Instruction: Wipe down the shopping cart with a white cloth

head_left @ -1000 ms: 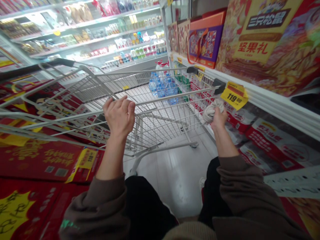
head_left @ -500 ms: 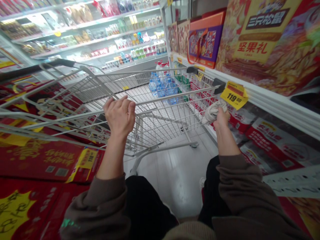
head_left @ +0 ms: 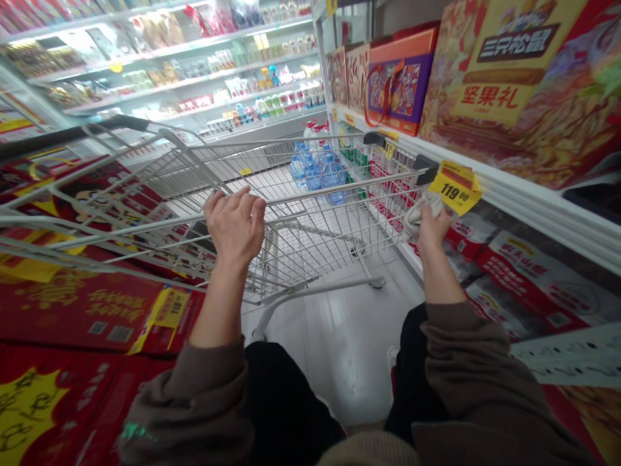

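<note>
A metal wire shopping cart point(head_left: 310, 259) stands sideways in front of me, its dark handle at the far left. My left hand point(head_left: 235, 226) is closed over the top side rail of the cart. A crumpled whitish cloth point(head_left: 414, 217) is gripped in my right hand point(head_left: 433, 225), which is at the front end of the cart, by the side rail below the black corner bumper point(head_left: 427, 169). Just beside that hand hangs a yellow price tag point(head_left: 455, 188) on the shelf edge. Part of the cloth is hidden by my fingers.
Gift boxes point(head_left: 402, 81) line the shelf at right, with wrapped bottle packs point(head_left: 528, 278) underneath. Red cartons point(head_left: 97, 304) are stacked at left. Large blue water bottles point(head_left: 317, 171) stand on the floor beyond the cart. A lit refrigerated shelf unit point(head_left: 194, 77) runs across the back.
My right hand with the cloth has shifted slightly right, along the cart's front end. My left hand stays on the rail, and the cart looks almost unmoved.
</note>
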A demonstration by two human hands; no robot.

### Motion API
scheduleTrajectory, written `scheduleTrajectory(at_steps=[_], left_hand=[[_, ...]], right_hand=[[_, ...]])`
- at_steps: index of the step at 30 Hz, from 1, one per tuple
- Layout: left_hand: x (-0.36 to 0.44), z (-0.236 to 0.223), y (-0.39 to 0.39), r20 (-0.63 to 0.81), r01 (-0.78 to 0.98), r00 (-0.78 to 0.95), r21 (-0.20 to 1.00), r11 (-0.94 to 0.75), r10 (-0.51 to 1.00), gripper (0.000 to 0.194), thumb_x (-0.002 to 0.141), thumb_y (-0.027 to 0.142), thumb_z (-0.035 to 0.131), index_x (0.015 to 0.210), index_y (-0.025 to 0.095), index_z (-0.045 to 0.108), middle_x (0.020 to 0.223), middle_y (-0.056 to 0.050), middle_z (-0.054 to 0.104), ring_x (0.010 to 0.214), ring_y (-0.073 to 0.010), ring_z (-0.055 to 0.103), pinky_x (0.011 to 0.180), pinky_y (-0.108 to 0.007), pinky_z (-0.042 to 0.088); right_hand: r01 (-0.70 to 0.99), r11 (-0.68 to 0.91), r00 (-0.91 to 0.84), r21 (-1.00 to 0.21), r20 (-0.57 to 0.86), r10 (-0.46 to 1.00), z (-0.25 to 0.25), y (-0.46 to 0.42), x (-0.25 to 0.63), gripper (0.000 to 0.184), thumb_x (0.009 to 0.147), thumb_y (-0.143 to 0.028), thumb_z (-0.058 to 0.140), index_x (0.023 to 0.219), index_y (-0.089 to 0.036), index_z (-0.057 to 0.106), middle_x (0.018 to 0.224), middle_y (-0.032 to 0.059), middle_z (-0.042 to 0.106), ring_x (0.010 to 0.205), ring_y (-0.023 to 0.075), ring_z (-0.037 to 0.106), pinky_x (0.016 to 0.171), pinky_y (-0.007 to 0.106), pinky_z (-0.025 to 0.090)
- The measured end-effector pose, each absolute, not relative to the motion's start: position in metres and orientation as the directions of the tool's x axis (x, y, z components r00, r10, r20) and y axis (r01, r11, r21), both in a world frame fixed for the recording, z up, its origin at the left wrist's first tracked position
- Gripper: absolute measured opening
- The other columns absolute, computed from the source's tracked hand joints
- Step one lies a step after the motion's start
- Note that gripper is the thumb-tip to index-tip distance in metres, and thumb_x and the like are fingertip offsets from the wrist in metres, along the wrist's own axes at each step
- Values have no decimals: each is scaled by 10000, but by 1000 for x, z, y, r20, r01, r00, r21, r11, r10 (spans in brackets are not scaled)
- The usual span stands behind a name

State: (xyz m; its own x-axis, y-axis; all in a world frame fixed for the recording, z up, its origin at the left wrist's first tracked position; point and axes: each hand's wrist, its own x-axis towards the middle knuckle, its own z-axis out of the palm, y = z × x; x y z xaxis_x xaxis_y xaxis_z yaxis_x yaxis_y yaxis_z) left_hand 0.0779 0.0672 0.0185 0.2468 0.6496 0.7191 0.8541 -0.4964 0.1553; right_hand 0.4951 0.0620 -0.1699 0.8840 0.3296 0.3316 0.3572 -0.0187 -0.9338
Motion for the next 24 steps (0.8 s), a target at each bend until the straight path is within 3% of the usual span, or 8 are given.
scheduleTrajectory(at_steps=[4, 8, 14, 24], left_hand=[[78, 18, 67, 724, 860, 244, 146, -490, 645, 541, 1036, 558, 262, 1016, 246, 703, 1347, -71, 694, 1292, -279, 600, 1243, -527, 231], [77, 19, 68, 740, 877, 261, 87, -473, 619, 573, 1047, 538, 211, 993, 243, 699, 1329, -60, 707, 1248, -257, 625, 1232, -510, 269], [75, 19, 68, 705, 840, 224, 211, -500, 673, 485, 1025, 539, 303, 1047, 286, 716, 1380, -27, 676, 1343, -274, 562, 1266, -528, 187], [76, 19, 68, 714, 839, 231, 198, -507, 661, 501, 1016, 575, 289, 992, 295, 704, 1374, -3, 683, 1335, -281, 571, 1264, -554, 212]], right_hand=[[328, -106, 893, -939, 271, 359, -175, 63, 480, 585, 612, -312, 725, 1170, -144, 669, 1057, 84, 583, 1081, 287, 567, 1076, 510, 438], [333, -116, 880, -936, 264, 396, -183, 61, 453, 530, 661, -313, 671, 1166, -150, 667, 1111, 87, 556, 1050, 247, 571, 1070, 450, 450], [314, -128, 898, -941, 250, 363, -181, 52, 460, 505, 730, -332, 608, 1203, -162, 651, 1164, 99, 533, 1109, 244, 554, 1113, 438, 417], [329, -100, 856, -939, 252, 452, -193, 51, 419, 456, 698, -309, 642, 1130, -170, 680, 1117, 85, 557, 1079, 237, 563, 1089, 437, 444]])
